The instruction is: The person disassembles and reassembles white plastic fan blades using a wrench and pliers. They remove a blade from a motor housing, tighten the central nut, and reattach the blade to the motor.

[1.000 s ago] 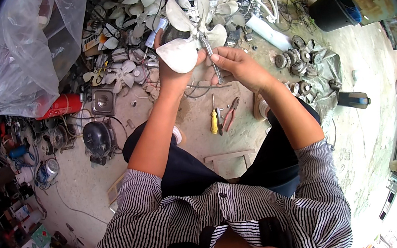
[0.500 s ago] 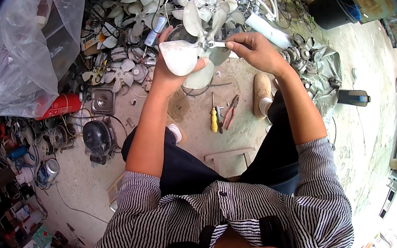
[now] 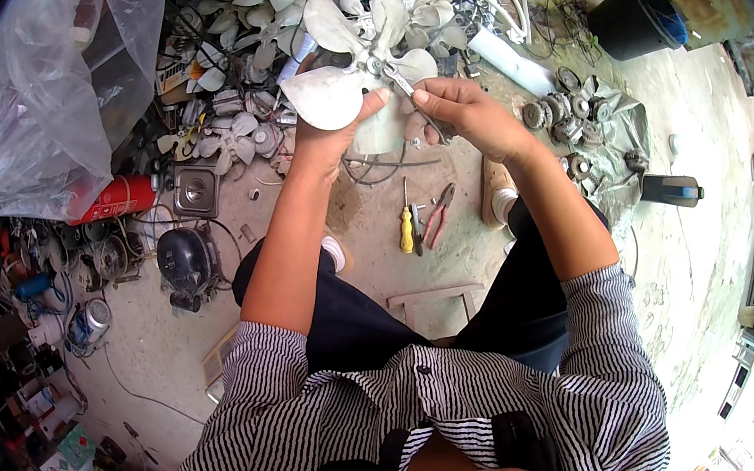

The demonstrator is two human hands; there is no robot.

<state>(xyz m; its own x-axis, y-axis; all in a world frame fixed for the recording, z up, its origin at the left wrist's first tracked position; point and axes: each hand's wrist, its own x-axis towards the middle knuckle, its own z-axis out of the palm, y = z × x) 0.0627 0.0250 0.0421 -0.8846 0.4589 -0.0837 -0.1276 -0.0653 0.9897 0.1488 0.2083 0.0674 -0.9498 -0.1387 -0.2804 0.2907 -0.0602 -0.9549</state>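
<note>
A white multi-bladed fan (image 3: 330, 97) is raised in front of me, its hub at the centre. My left hand (image 3: 328, 151) grips it by the lower left blade, thumb near the hub. A metal wrench (image 3: 401, 81) sits with its upper end at the hub and slants down to the right. My right hand (image 3: 467, 123) is closed on the wrench's handle. On the concrete below lie a yellow-handled screwdriver (image 3: 406, 234), red-handled pliers (image 3: 436, 226) and a small tool between them.
A heap of fan blades (image 3: 267, 33) and parts fills the far side. A plastic bag (image 3: 27, 110), red cylinder (image 3: 115, 198) and black compressor (image 3: 183, 261) are left. A black bucket (image 3: 620, 18), round metal parts (image 3: 556, 112) and green sheet (image 3: 616, 137) are right.
The wrench swung up to horizontal half a second ago and now slants down to the right again, my right hand moving with it. The fan in my left hand has tilted and shifted slightly.
</note>
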